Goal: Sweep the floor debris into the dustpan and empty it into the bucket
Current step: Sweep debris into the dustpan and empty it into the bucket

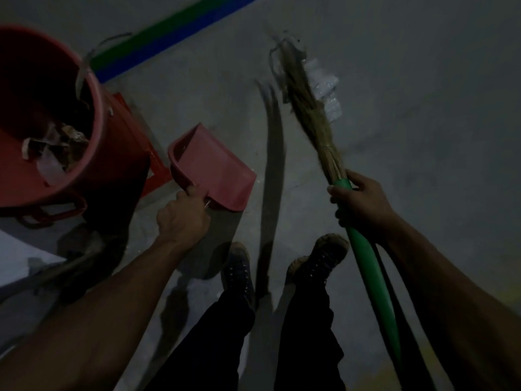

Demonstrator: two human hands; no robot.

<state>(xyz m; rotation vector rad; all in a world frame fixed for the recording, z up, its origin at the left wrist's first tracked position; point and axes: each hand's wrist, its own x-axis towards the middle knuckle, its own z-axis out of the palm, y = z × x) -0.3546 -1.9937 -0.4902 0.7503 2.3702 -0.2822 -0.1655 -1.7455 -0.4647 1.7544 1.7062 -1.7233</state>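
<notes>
— Around the handle of the pink plastic dustpan (214, 167), what is the left hand (183, 215) doing?

— Its fingers are curled tight on that handle, thumb on top. The pan's flat tray tips up and away from the hand, and nothing shows in it.

— And the right hand (359, 201)?

— Wrapped round the green plastic handle of the straw-bristled broom (307, 108), right where the bristles are bound. The two hands are well apart, each gripping its own tool.

— What lies beyond the right hand?

— Just past the bristle tips sit clear crumpled plastic scraps (328, 88) on the grey concrete floor (423, 80), touching or nearly touching the straw; the blur hides which.

— And beside the left hand?

— To its left stands the round red plastic bucket (93, 131), with paper and plastic litter inside. A flat red sheet (156, 165) lies between bucket and dustpan.

— Farther out?

— A green and blue painted stripe (169, 32) crosses the floor beyond the bucket. Below the hands, two dusty dark shoes (315, 258) stand between the arms.
</notes>
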